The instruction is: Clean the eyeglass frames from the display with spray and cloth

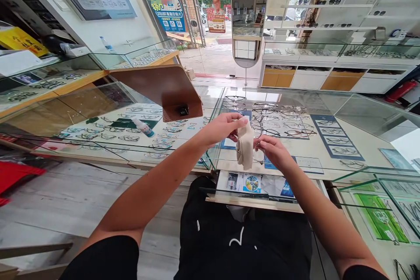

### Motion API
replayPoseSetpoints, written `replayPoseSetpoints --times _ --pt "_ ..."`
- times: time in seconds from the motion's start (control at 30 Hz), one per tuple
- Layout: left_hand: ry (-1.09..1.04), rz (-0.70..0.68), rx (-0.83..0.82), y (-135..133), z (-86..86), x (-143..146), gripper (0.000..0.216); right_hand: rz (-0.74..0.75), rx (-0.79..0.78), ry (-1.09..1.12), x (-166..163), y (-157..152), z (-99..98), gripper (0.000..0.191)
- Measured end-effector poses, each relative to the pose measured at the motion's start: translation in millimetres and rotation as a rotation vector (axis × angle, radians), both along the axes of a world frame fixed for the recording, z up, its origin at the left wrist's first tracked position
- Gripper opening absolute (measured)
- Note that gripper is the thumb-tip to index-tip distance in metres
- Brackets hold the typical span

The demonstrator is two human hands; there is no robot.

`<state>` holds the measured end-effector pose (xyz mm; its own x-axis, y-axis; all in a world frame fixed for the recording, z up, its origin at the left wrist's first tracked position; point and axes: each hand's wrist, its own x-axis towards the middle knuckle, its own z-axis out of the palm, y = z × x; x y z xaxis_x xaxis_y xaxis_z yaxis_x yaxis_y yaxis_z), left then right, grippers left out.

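Note:
A pale beige cloth (245,148) hangs folded from my left hand (228,126), its thumb and fingers closed on the upper part. My right hand (273,151) pinches a thin-framed pair of eyeglasses (260,127) just right of the cloth. Part of the eyeglasses is hidden behind the cloth and my fingers. Both hands are close together above the glass display counter (282,166). Rows of eyeglass frames (271,132) lie inside it, behind my hands.
A pulled-out drawer (226,181) with printed cards is in front of my lap. On the counter to the left stand a tilted brown-backed mirror or board (157,83) and a small spray bottle (143,127). A lower glass case (364,183) is at right, a tall mirror (251,13) beyond.

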<state>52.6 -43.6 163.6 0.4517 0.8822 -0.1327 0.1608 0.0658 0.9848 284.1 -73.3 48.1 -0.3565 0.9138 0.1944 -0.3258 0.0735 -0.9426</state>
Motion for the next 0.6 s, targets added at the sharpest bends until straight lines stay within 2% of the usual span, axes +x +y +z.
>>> replayPoseSetpoints --times 0.13,0.2,0.43,0.6 --pt "-0.117 0.077 -0.105 -2.0 -11.4 -2.3 0.049 -0.029 -0.01 0.005 -0.2 0.5 -0.9 0.032" --pt "-0.125 0.074 -0.099 -2.3 -16.5 -4.4 0.05 -0.03 -0.009 0.01 0.1 0.8 -0.5 0.033" --pt "0.099 0.117 0.222 -6.3 -19.8 -10.7 0.042 0.017 0.001 -0.018 0.6 0.2 0.7 0.032" --pt "0.154 0.084 0.32 -16.1 -18.8 -6.0 0.036 0.037 0.0 -0.034 0.2 -0.1 0.5 0.032"
